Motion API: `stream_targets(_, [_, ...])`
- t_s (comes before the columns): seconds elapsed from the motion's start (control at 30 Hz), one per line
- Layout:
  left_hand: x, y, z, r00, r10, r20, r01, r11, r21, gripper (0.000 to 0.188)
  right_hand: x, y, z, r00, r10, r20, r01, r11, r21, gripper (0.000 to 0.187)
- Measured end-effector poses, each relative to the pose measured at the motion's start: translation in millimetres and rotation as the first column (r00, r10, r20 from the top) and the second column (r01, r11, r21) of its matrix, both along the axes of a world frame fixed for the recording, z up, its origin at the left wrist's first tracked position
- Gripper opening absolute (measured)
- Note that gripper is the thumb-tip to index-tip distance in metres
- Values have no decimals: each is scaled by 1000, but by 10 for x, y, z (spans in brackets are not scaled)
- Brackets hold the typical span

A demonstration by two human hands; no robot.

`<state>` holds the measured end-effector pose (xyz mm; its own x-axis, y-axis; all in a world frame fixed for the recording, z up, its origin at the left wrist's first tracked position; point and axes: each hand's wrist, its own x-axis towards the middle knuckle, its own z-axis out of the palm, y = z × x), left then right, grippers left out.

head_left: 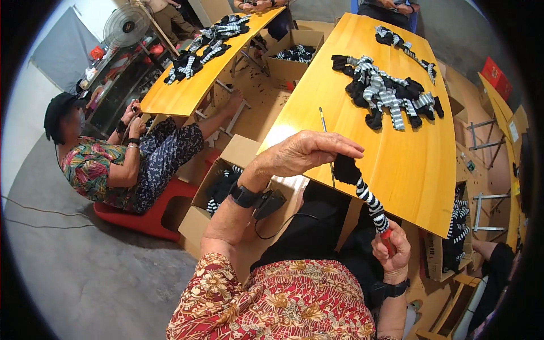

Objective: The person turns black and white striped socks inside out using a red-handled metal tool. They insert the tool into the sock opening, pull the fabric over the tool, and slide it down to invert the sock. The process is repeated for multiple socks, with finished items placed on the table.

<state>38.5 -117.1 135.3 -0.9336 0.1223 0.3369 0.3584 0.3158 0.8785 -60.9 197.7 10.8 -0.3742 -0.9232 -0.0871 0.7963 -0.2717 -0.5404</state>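
Observation:
My right hand [392,249] is closed around the red handle [387,239] of a tool. Most of that tool is hidden by a knitted piece [371,201] pulled over it, striped black and white with a black end. Over the black end, my left hand [320,152] reaches across with its fingers stretched out, touching it or very close. Whether the thumb grips any fabric cannot be made out. A thin rod [323,123] lies by the table's near edge, partly behind my left hand.
On the yellow table [317,73] lie a pile of striped knits [391,93] and a smaller heap [396,42]. Cardboard boxes of knits stand left [195,212] and right [435,258]. A co-worker [96,161] sits at another table [158,97]; other people are farther back.

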Motion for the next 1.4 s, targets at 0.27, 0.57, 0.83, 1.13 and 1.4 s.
stream_targets(0.27, [40, 7, -97, 986, 165, 24, -165, 986, -12, 21, 43, 3, -13, 999, 32, 10, -32, 999, 12, 47])
stream_targets(0.57, [87, 65, -53, 979, 201, 14, -199, 976, -88, 19, 106, 0, -69, 999, 5, 35, -6, 1000, 1, 47])
stream_targets(0.83, [94, 7, -248, 981, 192, 28, -194, 966, 168, 18, 131, -39, 28, 979, -4, -202, 27, 993, 112, 48])
stream_targets(1.13, [63, 17, -398, 916, 380, 125, -399, 846, 353, 12, 122, -13, 50, 842, -84, -533, 214, 959, 187, 42])
stream_targets(1.4, [41, 64, -510, 892, 404, 201, -446, 720, 532, 14, 281, -34, -88, 865, -290, -410, 336, 941, 44, 41])
